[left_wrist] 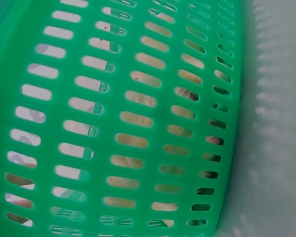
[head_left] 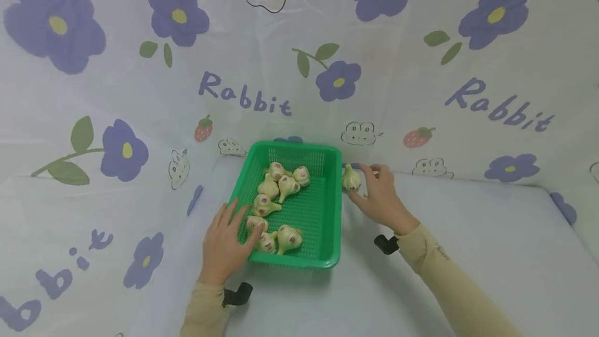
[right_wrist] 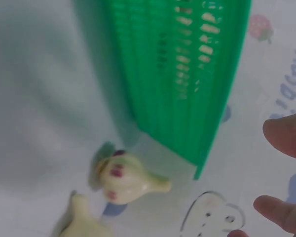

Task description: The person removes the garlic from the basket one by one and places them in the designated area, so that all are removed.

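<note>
Past tan sleeves (head_left: 460,287) nearest the camera, can see left hand (head_left: 226,248) laid over the left edge of a green basket (head_left: 323,222), by its near-left corner, with fingers loosely spread. Just outside the far-right corner, can make out a garlic bulb (head_left: 351,179) on the white table (head_left: 374,295), near the widely parted thumb and fingers of the right hand (head_left: 382,199), and beside it a second bulb (right_wrist: 84,224). Inside, mainly along the left edge, can see more bulbs (head_left: 288,186)
</note>
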`<action>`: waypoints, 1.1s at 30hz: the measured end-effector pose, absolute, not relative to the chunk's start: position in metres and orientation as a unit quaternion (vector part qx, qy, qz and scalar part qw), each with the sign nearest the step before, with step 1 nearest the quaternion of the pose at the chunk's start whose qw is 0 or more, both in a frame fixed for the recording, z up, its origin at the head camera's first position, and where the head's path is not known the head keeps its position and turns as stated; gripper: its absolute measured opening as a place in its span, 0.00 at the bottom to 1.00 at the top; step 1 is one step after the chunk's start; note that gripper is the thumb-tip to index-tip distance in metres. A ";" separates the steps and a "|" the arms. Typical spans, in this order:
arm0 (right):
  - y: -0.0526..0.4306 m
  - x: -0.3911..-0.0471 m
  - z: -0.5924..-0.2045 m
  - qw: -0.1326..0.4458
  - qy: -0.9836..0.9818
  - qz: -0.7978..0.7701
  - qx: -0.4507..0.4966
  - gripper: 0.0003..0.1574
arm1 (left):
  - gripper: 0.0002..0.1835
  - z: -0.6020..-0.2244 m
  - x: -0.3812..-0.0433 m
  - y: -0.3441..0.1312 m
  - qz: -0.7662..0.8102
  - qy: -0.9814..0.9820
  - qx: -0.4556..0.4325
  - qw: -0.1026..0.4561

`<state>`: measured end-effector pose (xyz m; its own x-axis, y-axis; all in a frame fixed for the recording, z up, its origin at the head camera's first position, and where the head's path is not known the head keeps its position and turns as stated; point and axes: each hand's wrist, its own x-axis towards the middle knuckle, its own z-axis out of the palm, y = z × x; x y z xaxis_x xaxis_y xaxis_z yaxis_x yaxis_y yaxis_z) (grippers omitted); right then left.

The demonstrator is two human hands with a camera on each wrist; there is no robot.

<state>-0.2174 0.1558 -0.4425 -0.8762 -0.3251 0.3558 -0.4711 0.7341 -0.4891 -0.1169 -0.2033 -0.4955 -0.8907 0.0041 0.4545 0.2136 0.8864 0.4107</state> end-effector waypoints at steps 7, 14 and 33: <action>0.132 -0.207 -0.420 0.092 -0.923 0.290 0.236 0.42 | 0.33 -0.494 -0.121 -0.203 -0.233 -0.942 -0.065 0.232; 0.108 -0.197 -0.405 0.029 -0.917 0.277 0.286 0.47 | 0.34 -0.494 -0.123 -0.204 -0.227 -0.945 -0.063 0.228; 0.053 -0.183 -0.409 -0.071 -0.900 0.151 0.403 0.51 | 0.36 -0.501 -0.121 -0.203 -0.215 -0.947 -0.060 0.233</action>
<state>-0.1834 0.0534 -0.4090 -0.6645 -0.7473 -0.0063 -0.7045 0.6292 -0.3282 -0.1207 -0.2025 -0.5006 -0.8847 0.0132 0.4659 0.2128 0.9007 0.3786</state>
